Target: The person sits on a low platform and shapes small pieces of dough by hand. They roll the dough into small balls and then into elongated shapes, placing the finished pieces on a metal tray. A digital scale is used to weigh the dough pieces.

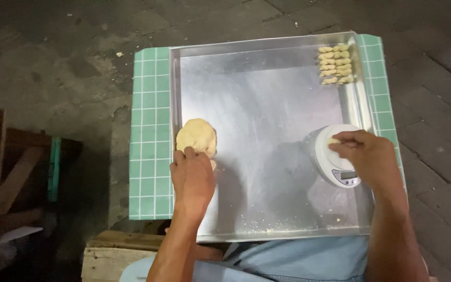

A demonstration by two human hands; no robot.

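A large shiny metal tray (267, 104) lies on a green-checked table. My left hand (192, 177) rests on the near edge of a pale dough lump (196, 136) at the tray's left side, fingers curled onto it. My right hand (367, 154) hovers over a small white round kitchen scale (334, 156) at the tray's right side, pinching a small piece of dough (334, 141) against the scale's plate. Several small shaped dough pieces (335, 63) sit in two rows in the tray's far right corner.
The green-checked tabletop (150, 130) shows on both sides of the tray. Crumbs dot the tray's near edge. A wooden crate (11, 172) stands on the dark paved floor at the left. My blue-clad lap (288, 261) is just below the tray.
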